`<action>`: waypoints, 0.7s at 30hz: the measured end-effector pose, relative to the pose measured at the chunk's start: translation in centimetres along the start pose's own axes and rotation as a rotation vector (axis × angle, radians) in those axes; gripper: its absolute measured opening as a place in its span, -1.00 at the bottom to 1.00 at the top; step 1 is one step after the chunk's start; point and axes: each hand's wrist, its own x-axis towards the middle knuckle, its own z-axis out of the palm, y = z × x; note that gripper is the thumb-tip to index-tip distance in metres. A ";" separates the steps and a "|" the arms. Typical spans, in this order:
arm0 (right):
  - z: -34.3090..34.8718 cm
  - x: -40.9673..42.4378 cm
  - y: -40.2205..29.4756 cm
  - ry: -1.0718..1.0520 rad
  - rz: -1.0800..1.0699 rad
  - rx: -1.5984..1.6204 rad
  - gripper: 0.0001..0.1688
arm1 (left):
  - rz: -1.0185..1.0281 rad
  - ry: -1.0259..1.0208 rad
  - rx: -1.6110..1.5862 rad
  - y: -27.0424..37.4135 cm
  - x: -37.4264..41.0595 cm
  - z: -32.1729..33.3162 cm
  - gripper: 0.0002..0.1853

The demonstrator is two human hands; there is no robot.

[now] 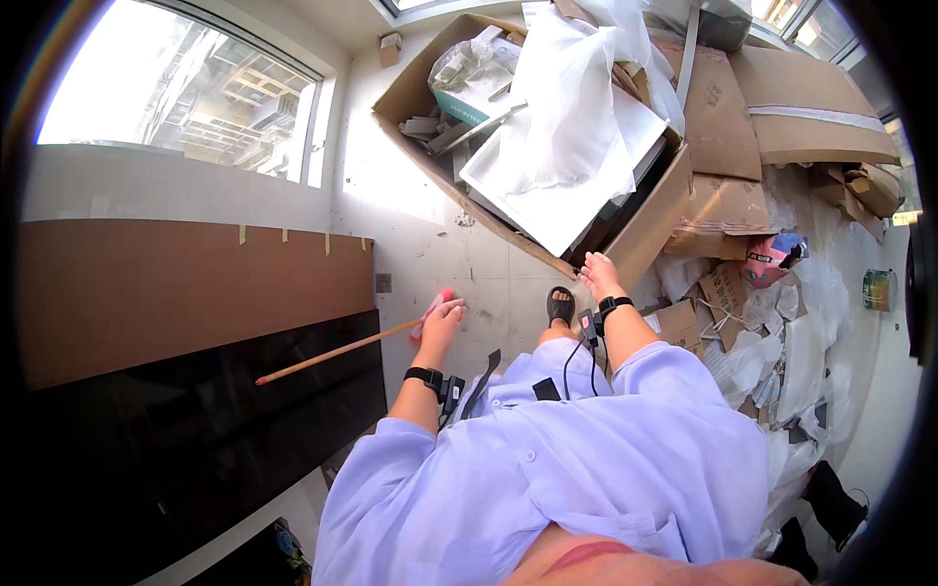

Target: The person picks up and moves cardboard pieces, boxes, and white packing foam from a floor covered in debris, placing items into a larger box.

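My left hand (442, 323), fingers loosely bent, is over the pink head (417, 332) of a tool with a wooden handle (341, 353); whether it touches the tool cannot be told. The handle extends left across a glossy black panel. My right hand (600, 273), fingers extended and nothing visible in it, is by the near corner of a large open cardboard carton (630, 234). In the carton lie a white board (542, 227), white foam sheeting (568, 124), a teal and white box (460, 108) and loose strips. Both wrists wear black straps with small devices.
The black panel (220, 417) and a brown board (190, 293) stand at left, below a window. Flattened cardboard (714, 110), plastic wrap and a pink bag (766, 262) are heaped at right. A green can-like container (879, 290) is at far right. Small debris dots the floor.
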 end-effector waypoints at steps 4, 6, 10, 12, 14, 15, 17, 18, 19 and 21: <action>2.9 4.8 -4.0 -0.008 0.127 0.007 -0.10 | 0.044 -0.078 -0.083 7.4 6.4 3.1 -0.67; 4.4 6.9 -4.8 0.078 0.129 -0.056 -0.15 | 0.056 -0.104 -0.080 9.6 9.1 4.1 -0.65; 6.2 9.5 -5.4 0.050 0.109 0.008 -0.12 | 0.121 -0.137 0.014 13.4 14.7 5.6 -0.56; 7.0 10.3 -5.3 0.027 -0.013 0.069 -0.15 | 0.174 -0.166 0.087 15.3 18.0 6.3 -0.49; 7.2 10.9 -4.6 0.107 -0.096 0.057 -0.19 | 0.229 -0.208 0.201 17.1 21.5 7.0 -0.39; 7.6 10.6 -4.7 0.103 -0.073 0.030 -0.19 | 0.234 -0.210 0.224 17.7 23.2 7.2 -0.35; 6.5 13.3 -1.8 0.078 -0.154 0.083 -0.17 | 0.244 -0.237 0.270 19.1 26.3 8.7 -0.27; 6.9 13.3 -1.7 0.125 -0.179 0.053 -0.19 | 0.245 -0.297 0.428 20.8 27.3 9.4 -0.16; 7.1 13.2 -1.6 0.134 -0.169 0.077 -0.22 | 0.307 -0.303 0.533 21.4 28.9 9.9 -0.13; 7.5 12.7 -1.4 0.154 -0.147 0.127 -0.26 | 0.436 -0.317 0.739 22.1 31.7 11.5 -0.05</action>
